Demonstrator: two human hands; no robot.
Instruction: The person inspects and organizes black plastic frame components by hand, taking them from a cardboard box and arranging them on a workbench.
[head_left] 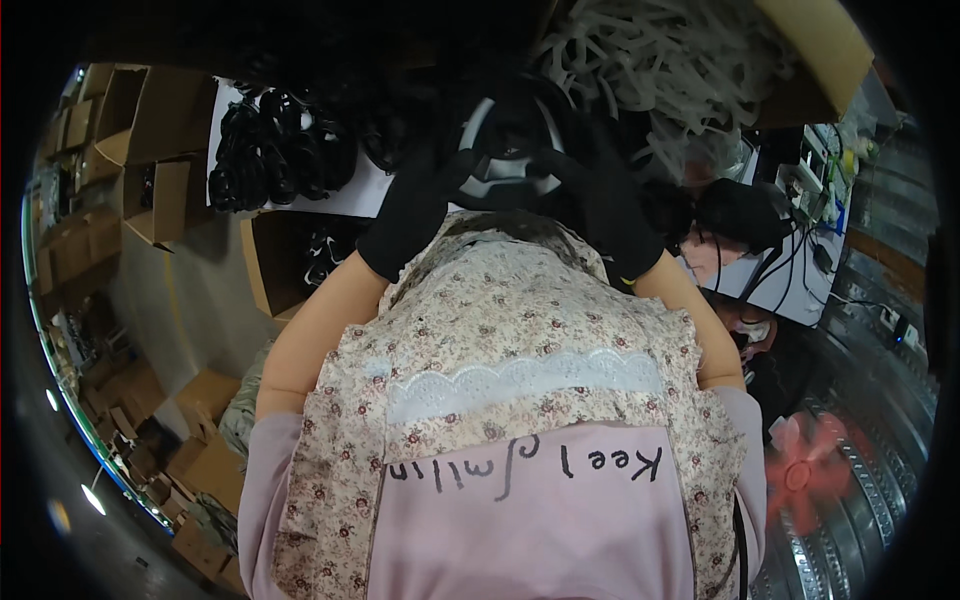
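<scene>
Both my hands wear black gloves and are at the upper middle, over the table's near edge. Between them is a black, rounded piece with silver-grey trim (497, 172), shaped like a small steering wheel. My left hand (425, 185) grips its left side, the thumb by the grey trim. Its right side is in my right hand (597, 180), with the thumb also near the trim. Dark gloves against the dark piece hide most of my fingers and its far edge.
Several black looped parts (280, 150) lie on the white table at left. A carton of translucent strips (690, 70) stands at far right. Black cables (780, 255) hang over the right table. An open carton (262, 265) sits below left; a red fan (800, 472) is low right.
</scene>
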